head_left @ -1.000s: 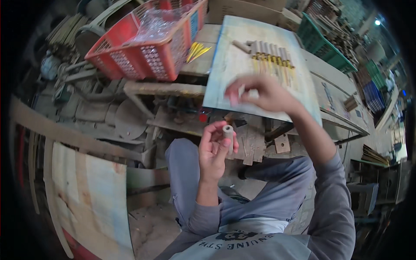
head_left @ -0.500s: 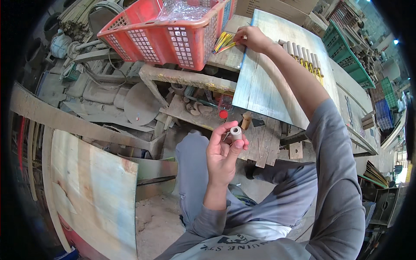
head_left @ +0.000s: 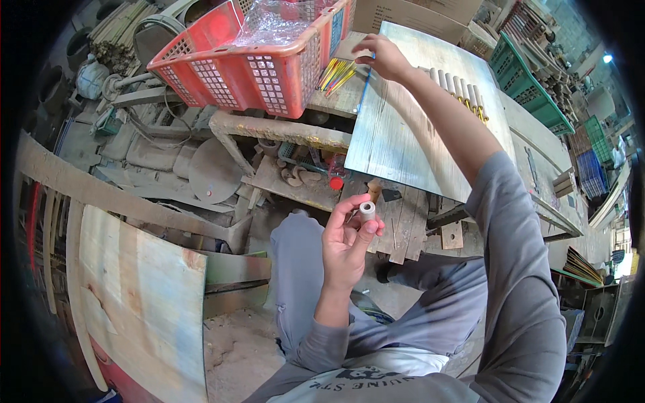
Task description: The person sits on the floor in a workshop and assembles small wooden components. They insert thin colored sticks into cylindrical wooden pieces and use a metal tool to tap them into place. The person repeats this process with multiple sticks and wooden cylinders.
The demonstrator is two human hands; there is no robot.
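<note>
Upright in the fingers of my left hand (head_left: 342,250) is a short pale wooden tube (head_left: 367,210), its round hole facing up, held above my lap. My right hand (head_left: 385,58) reaches far forward over the left edge of the pale wooden board (head_left: 396,127). Its fingers are bent but apart, and nothing shows between them. Close by on the left lies a loose bunch of thin yellow and red sticks (head_left: 337,74) on the bench. Across the board, partly behind my right forearm, stretches a row of several pale cylinders (head_left: 459,88) with yellow shafts.
A red plastic crate (head_left: 232,84) holding clear wrap stands left of the sticks. Behind the board is a cardboard box (head_left: 416,21), with a green crate (head_left: 531,84) to the right. Below are a lower shelf (head_left: 309,191) with wood pieces and a red-capped bottle (head_left: 336,183).
My right hand has let go of a stick, which now lies with the bunch, and its fingers have lifted away. My left hand still holds the tube; the view has shifted slightly.
</note>
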